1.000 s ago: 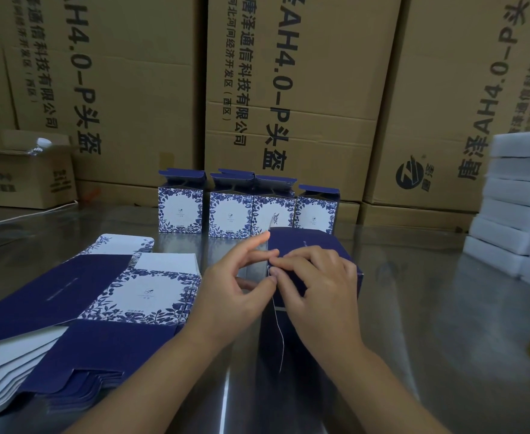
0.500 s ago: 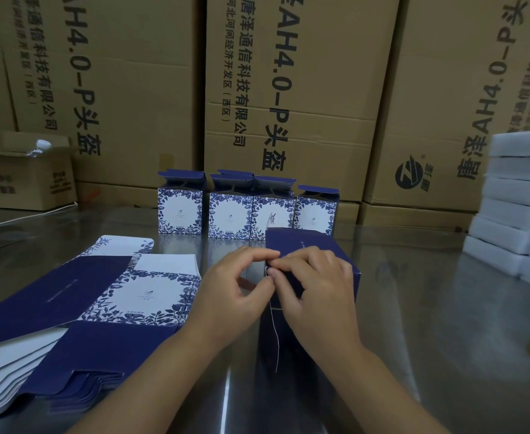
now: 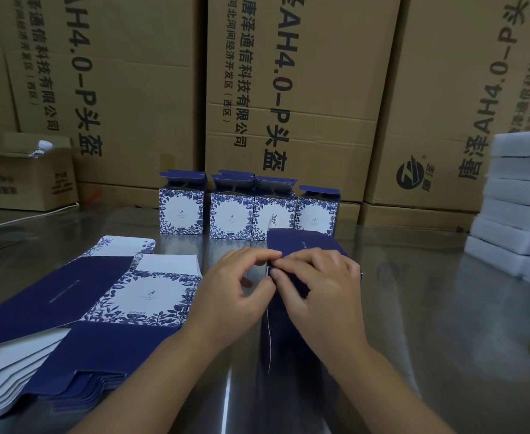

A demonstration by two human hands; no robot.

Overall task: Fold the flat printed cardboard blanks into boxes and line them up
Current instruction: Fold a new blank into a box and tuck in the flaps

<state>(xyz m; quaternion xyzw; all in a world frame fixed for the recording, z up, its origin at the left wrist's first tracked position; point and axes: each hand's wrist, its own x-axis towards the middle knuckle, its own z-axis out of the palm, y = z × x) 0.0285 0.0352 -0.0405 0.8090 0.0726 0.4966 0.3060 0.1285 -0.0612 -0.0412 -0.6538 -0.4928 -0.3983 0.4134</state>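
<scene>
The flat blanks (image 3: pixel 69 302) lie as a stack on the left part of the surface (image 3: pixel 445 308), printed side up, and this stack looks the same as one second ago. Behind them the row of folded boxes (image 3: pixel 248 214) counts four, standing upright with their top flaps open, also not changed.

The dark blue box (image 3: pixel 304 242) now in work lies on its side in the middle of the surface, just in front of the right end of the row. It has almost not moved.

The change is in the hands. The left hand (image 3: pixel 235 296) had its index finger stretched out one second ago; now this finger is curled down and its grip is narrow, pinching the near edge of the box. The right hand (image 3: pixel 323 289) keeps a narrow grip on the same edge, its fingertips (image 3: pixel 276 272) touching those of the left.

I judge that a flap is being tucked closed, so this box is probably near to joining the row as the fifth.
</scene>
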